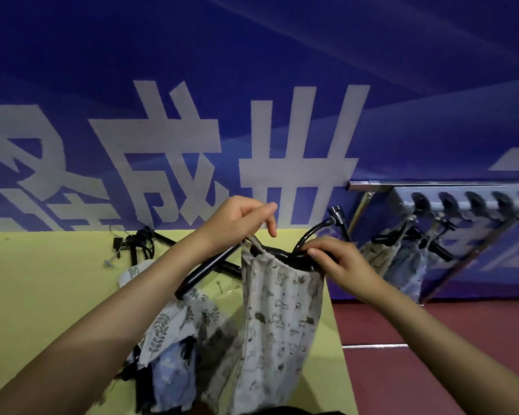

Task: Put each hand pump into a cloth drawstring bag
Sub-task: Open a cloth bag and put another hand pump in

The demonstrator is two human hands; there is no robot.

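I hold a pale printed cloth drawstring bag (282,319) upright in the air over the yellow table (42,289). My left hand (237,220) pinches the bag's drawstring at the top left rim. My right hand (339,259) grips the right rim of the bag's mouth. A black hand pump (210,265) sits in the bag; its handle bar sticks out to the left and its black hose (315,232) curves up out of the mouth. More black pumps (141,244) lie at the table's far side.
A heap of other cloth bags (180,333), leaf-printed and blue, lies on the table under my left arm. To the right a metal rack (468,199) with hooks carries filled bags (402,259) over the red floor (432,369). A blue banner wall stands behind.
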